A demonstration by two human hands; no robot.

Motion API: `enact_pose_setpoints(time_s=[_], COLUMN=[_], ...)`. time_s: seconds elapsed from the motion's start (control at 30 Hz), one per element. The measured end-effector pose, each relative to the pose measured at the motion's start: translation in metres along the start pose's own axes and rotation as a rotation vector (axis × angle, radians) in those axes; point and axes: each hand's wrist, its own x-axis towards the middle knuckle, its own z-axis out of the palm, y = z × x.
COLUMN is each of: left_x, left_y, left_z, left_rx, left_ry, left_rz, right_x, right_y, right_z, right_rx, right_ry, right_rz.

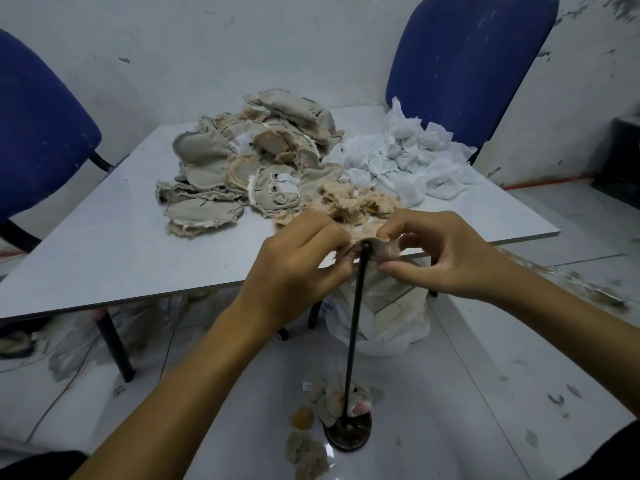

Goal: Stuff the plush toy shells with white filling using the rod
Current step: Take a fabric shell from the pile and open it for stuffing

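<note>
Both hands hold one small plush shell [375, 249] right on top of the rod [355, 317]. The left hand [298, 261] and right hand [440, 254] pinch its edges. I think she should pull down slowly and evenly.

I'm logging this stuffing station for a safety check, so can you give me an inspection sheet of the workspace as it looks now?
Surface: white table, scuffed, loaded at the far half.
Job's things: black rod upright on a round base on the floor; plush shell held over its tip; pile of beige shells; white filling bundles.
Clutter: plush pieces and scraps on the floor; plastic bag under the table.
Grippers: left hand and right hand both pinch the shell.
Cables: thin wire on the floor, left.
Surroundings: two blue chairs, scuffed white wall.
</note>
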Motion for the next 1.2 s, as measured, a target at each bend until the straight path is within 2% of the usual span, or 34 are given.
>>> enact_pose_setpoints(time_s=[0.27,0.37,0.43,0.5,0.57,0.63,0.73,0.8,0.9,0.97,1.07,1.2], left_x=[-0.01,-0.02,-0.029,-0.031,-0.023,-0.008,0.007,0.01,0.012,0.014,0.013,0.015], left_y=[0.015,0.02,0.021,0.018,0.015,0.014,0.017,0.017,0.018,0.018,0.015,0.0], left_z=[0.005,0.011,0.016,0.016,0.013,0.011,0.011,0.016,0.024,0.028,0.031,0.025], left_rx=[0.049,0.069,0.061,-0.009,-0.101,-0.273,-0.546,-0.492,-0.255,-0.208,-0.115,-0.138], left_ry=[0.004,-0.04,-0.087,-0.073,0.015,0.109,0.145,0.127,0.111,0.135,0.131,0.071], left_rz=[0.08,0.148,0.129,-0.015,-0.198,-0.342,-0.575,-0.622,-0.541,-0.577,-0.628,-0.732], right_x=[-0.008,-0.014,-0.018,-0.016,-0.01,-0.003,0.005,0.01,0.019,0.024,0.031,0.039], right_y=[0.001,0.009,0.016,0.017,0.014,0.008,0.001,-0.003,-0.003,-0.001,0.0,0.004], right_z=[0.014,0.02,0.026,0.027,0.024,0.022,0.026,0.029,0.033,0.037,0.04,0.022], right_rx=[-0.305,-0.573,-0.65,-0.548,-0.345,-0.147,0.088,0.105,0.049,-0.025,-0.088,0.228], right_ry=[0.222,0.191,0.16,0.173,0.225,0.295,0.387,0.449,0.552,0.578,0.546,0.206], right_rz=[-0.26,-0.37,-0.361,-0.271,-0.175,-0.064,0.101,0.154,0.2,0.214,0.233,0.287])
